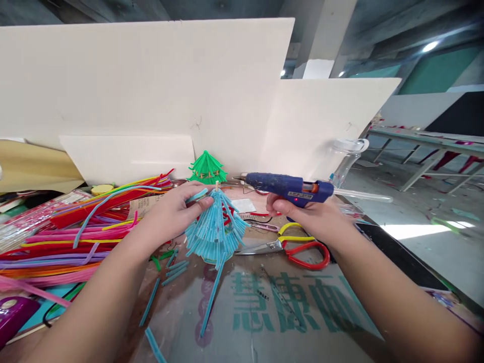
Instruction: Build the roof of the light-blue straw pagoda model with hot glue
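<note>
My left hand (176, 209) pinches a short light-blue pipe cleaner piece (197, 195) between thumb and fingers. Right beside it stands a light-blue cone of pipe cleaner strips (212, 227), layered like a small tiered roof, with a wooden tip on top. Whether my other left fingers touch the cone is hidden. My right hand (313, 217) is wrapped round the handle of a dark blue hot glue gun (276, 185). Its nozzle points left, above and behind the cone, and a clear glue stick (365, 195) sticks out of its back.
Scissors with red and yellow handles (308, 252) lie below the glue gun. Bundles of coloured pipe cleaners (75, 247) fill the left side. Cut blue pieces (176, 272) lie in front. Behind stand a green cone (206, 166), white boards (143, 85) and a clear jug (344, 156).
</note>
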`<state>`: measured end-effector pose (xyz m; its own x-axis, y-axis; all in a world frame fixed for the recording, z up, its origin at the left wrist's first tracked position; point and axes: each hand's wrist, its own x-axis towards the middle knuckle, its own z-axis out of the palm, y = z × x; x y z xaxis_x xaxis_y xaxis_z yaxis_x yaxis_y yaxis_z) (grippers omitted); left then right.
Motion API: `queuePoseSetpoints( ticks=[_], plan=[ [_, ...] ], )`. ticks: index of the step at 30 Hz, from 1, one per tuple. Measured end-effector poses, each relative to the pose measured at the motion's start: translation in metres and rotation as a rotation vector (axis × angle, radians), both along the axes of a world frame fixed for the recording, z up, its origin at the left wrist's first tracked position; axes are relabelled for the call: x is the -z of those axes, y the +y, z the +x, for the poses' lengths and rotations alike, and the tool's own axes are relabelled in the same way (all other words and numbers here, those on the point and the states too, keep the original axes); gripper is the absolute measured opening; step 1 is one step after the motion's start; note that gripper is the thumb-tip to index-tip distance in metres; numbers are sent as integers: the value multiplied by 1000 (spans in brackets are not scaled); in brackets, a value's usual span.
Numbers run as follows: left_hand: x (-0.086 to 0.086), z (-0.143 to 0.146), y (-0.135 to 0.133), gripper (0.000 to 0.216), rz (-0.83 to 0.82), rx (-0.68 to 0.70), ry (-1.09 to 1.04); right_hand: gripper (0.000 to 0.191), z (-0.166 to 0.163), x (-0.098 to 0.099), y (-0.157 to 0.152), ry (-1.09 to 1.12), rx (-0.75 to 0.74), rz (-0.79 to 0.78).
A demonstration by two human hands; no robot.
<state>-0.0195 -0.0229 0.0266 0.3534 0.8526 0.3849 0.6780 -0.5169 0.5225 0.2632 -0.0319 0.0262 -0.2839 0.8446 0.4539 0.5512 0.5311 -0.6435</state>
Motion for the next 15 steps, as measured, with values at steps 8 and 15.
queuePoseSetpoints(
  ticks=[8, 15],
  plan=[
    [-6, 7, -9, 40, -46, -44, -28, 30, -9, 1, -6, 32, -120, -16],
    [-8, 6, -9, 34, -24, -45, 21, 29, -12, 5, -3, 4, -76, 22]
  ],
)
